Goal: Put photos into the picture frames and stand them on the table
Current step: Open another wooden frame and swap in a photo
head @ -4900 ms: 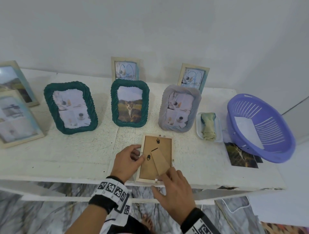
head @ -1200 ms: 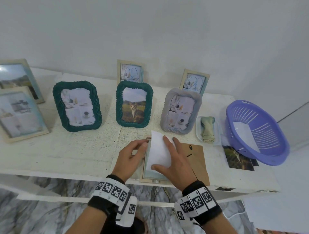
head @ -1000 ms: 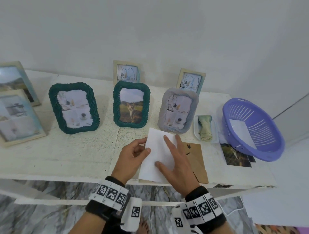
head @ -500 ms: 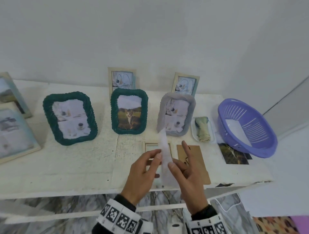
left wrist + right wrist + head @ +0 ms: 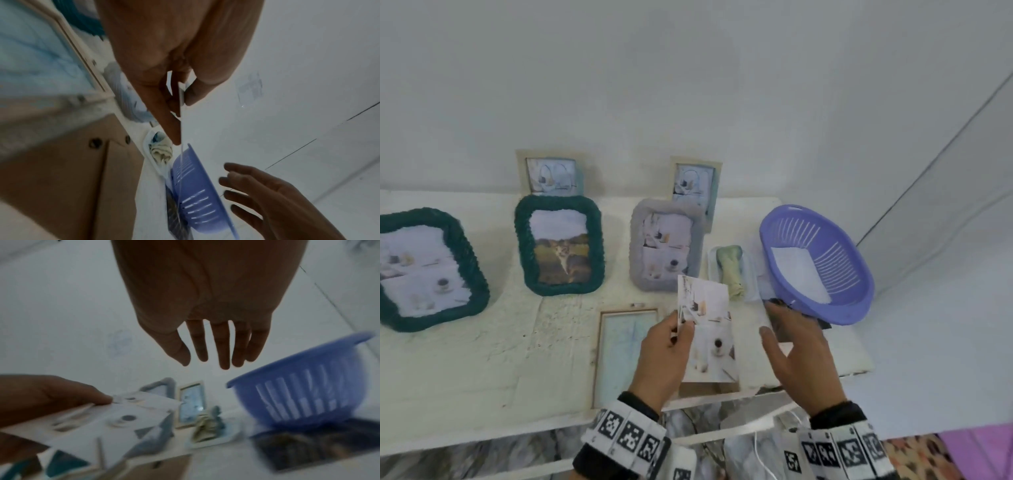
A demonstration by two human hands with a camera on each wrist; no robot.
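My left hand (image 5: 682, 329) pinches a pale photo of cups (image 5: 709, 339) by its left edge, print side up, above the table's front edge. The left wrist view shows that photo (image 5: 181, 159) edge-on between thumb and fingers (image 5: 193, 92). An empty wooden frame (image 5: 623, 353) lies face down to the left of the photo. Its brown backing board (image 5: 709, 389) lies under the photo. My right hand (image 5: 774, 318) hovers open, fingers (image 5: 223, 350) spread, over a dark cat photo (image 5: 308, 443) beside the purple basket (image 5: 822, 260).
Filled frames stand along the back: two green ones (image 5: 560, 245), a grey one (image 5: 666, 248) and two small wooden ones (image 5: 695, 188). A small white dish with a folded cloth (image 5: 729, 270) sits left of the basket, which holds a white sheet (image 5: 798, 274).
The photo has turned print side up and is held by my left hand alone. My right hand has let go and moved right toward the basket.
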